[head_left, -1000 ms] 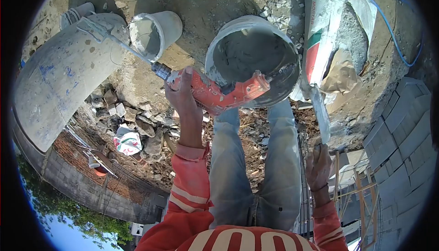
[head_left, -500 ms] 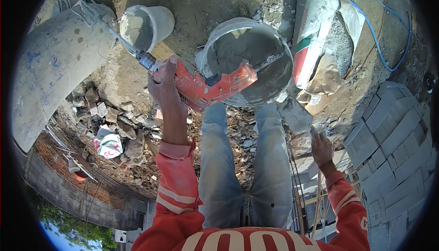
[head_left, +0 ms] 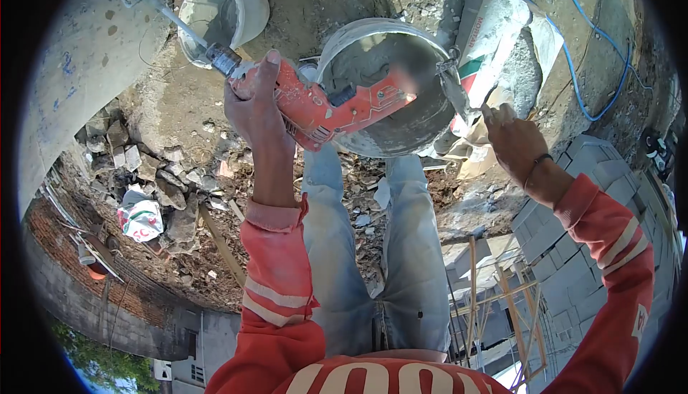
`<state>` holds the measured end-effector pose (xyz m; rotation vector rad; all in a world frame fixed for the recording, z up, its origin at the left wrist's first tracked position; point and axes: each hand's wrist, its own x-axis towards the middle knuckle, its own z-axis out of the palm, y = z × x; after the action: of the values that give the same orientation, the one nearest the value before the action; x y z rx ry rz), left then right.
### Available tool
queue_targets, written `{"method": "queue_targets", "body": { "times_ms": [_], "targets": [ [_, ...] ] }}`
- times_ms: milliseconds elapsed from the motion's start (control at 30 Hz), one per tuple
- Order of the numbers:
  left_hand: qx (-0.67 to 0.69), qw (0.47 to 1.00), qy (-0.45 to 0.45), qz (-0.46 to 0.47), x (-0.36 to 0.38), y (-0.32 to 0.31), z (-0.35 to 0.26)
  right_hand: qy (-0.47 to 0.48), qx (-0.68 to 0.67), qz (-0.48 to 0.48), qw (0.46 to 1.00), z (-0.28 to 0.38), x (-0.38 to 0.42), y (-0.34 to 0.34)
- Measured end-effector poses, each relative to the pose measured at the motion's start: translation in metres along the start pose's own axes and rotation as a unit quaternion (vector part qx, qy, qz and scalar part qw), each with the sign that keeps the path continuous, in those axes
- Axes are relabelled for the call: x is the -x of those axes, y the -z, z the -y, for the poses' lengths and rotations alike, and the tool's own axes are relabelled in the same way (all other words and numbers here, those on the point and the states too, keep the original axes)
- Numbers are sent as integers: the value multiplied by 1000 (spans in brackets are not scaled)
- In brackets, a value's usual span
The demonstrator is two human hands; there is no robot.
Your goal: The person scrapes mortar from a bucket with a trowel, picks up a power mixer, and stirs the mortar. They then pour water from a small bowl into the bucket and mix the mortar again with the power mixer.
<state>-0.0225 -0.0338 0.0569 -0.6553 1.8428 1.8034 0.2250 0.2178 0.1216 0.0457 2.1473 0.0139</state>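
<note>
My left hand point(head_left: 261, 107) is wrapped round the front of a red power drill point(head_left: 308, 107), whose mixing rod point(head_left: 175, 21) points up and left. The drill's rear end lies over a large bucket point(head_left: 344, 39) of wet grey mortar point(head_left: 373, 64). At the bucket's right rim a mortar-coated trowel point(head_left: 454, 91) is tilted, with its handle end at the fingers of my right hand point(head_left: 517, 139). Those fingers are closed round it. An open mortar bag point(head_left: 494, 28) with grey powder stands just beyond.
A white bucket point(head_left: 251, 14) stands at the upper left beside a large grey curved surface point(head_left: 79, 71). Rubble point(head_left: 168, 179) lies below it. Grey blocks point(head_left: 580, 250) are stacked at the right, and a blue hose point(head_left: 573, 71) curls at the upper right.
My right hand has moved up with the trowel, from beside my leg to the large bucket's right rim. My left hand still holds the drill, slightly shifted to the left in view.
</note>
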Motion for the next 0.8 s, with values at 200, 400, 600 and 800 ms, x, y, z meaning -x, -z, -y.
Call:
{"method": "queue_targets", "body": {
  "times_ms": [200, 400, 600, 800],
  "targets": [
    [-29, 999, -38, -11, -16, 20, -6, -79, -42, 23, 996, 65, 11, -67],
    [-85, 995, -45, -21, -19, 39, -5, -142, -308, 64, 938, 183, -14, -81],
    [-24, 999, -41, -3, -18, 43, 5, -155, -533, -117, 823, 238, -32, -92],
    [-12, 999, -46, 8, -14, 27, 0, -142, -490, -220, 832, 189, -38, -85]
  ]
}}
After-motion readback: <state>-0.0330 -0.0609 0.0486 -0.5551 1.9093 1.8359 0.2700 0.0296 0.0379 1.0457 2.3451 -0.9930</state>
